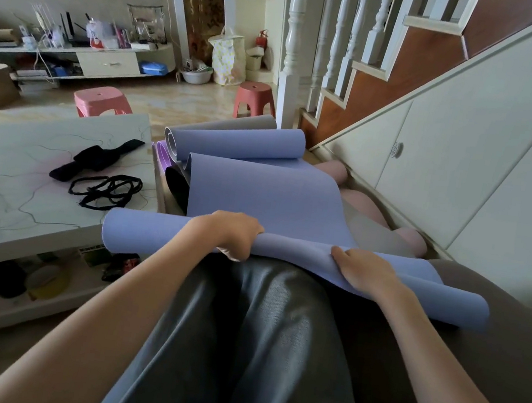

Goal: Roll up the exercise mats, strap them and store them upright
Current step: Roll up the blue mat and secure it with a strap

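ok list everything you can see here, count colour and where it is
blue mat: 1, blue-violet, half rolled across the lap, its far end curled on the floor
other mats: several, grey, purple, black and pink, under and beside the blue mat; exact count cannot be told
straps: a tangle, black, on the low table
black band: 1, black, on the table beyond the straps
low table: 1, white marbled, left of the mats
stools: 2, pink-red, on the floor behind the table
staircase: 1, white balusters and brown steps, upper right
left hand: 1, fingers curled over the roll
right hand: 1, gripping the roll's near edge
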The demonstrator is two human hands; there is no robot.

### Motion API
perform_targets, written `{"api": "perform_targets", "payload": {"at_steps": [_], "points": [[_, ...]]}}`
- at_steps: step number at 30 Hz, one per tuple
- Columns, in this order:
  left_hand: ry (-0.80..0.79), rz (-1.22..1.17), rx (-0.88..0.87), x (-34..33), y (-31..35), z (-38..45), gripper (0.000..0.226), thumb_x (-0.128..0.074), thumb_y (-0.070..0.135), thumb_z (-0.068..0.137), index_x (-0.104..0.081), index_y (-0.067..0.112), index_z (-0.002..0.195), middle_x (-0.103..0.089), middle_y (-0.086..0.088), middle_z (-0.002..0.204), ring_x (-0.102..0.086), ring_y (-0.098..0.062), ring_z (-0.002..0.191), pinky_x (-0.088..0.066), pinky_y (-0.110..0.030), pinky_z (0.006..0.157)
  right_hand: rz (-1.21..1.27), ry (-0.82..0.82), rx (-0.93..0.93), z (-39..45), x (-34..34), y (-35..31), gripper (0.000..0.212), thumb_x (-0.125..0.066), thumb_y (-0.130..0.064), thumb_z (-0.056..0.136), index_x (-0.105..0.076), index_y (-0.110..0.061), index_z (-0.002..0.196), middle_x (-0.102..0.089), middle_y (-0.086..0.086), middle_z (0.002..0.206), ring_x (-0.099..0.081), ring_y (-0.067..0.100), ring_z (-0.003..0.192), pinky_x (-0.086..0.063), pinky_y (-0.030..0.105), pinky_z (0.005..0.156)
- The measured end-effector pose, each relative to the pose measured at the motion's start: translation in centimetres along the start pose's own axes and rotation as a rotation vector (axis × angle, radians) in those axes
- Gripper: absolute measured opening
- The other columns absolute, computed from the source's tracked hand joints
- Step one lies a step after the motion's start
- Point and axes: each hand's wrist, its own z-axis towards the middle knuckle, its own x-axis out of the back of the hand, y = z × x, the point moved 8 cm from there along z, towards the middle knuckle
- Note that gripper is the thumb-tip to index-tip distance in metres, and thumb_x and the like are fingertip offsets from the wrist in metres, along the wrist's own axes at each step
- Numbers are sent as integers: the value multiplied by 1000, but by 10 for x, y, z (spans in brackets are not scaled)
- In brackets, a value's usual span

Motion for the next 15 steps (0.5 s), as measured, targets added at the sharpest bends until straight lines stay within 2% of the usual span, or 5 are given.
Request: {"api": "perform_targets", "payload": {"at_steps": [2,5,9,12,15], "points": [[-50,-42,3,-10,0,0,43,-56,5,75,-57,23,114,-62,0,106,-59,-24,96,-44,-31,76,-10,208,140,-9,16,-9,37,-23,-43,100,-50,-17,99,-63,9,107,-56,30,97,-36,37,79],[-102,-112,19,-20,-2,3,47,-64,3,70,-58,21,112,-61,-2,99,-58,-25,88,-43,-30,72,-117,571,265,-34,24,-21,47,-21,-54,93,-53,-20,88,-62,1,85,-57,25,84,-35,37,75],[3,-58,61,-12,-4,-5,41,-67,17,73,-56,24,112,-61,1,103,-59,-23,94,-40,-31,71,-58,624,196,-34,6,-27,53,-23,-53,89,-53,-16,66,-64,9,63,-63,32,66,-33,34,63],[458,88,65,3,-4,-21,39,-65,17,73,-49,18,109,-60,-1,106,-56,-26,102,-37,-36,80,3,505,128,-16,13,-28,60,-23,-57,93,-56,-16,64,-68,13,74,-63,36,76,-38,35,65],[880,288,60,0,8,-38,49,-72,6,50,-50,14,93,-58,-2,78,-57,-28,72,-36,-36,78,36,278,80,0,7,-24,55,-27,-52,99,-62,-17,74,-69,12,94,-61,33,93,-40,35,74]]}}
